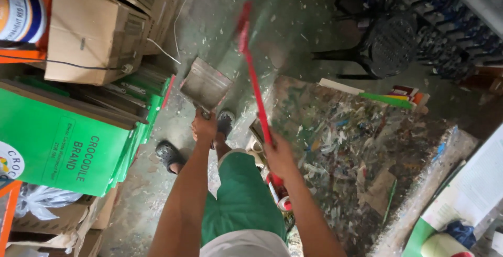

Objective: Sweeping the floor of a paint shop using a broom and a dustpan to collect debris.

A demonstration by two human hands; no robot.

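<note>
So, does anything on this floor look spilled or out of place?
Yes. Pale scraps and flecks are strewn over the concrete floor, thickest on the paint-spattered sheet to the right. The left hand holds a metal dustpan; the right hand grips a red broom handle.

I note a metal dustpan (205, 84), grey and dirt-streaked, its flat tray tilted with the open mouth facing away from the green shorts (241, 194). Its short handle points back toward the shorts and is gripped at the end. It hangs just beyond the shorts, above the grey floor. I also note a red broom (255, 79): a thin, straight red stick, slanted, with its far end blurred. It runs from just beside the shorts out past the dustpan, lying close to the dustpan's right edge without clearly touching it.
</note>
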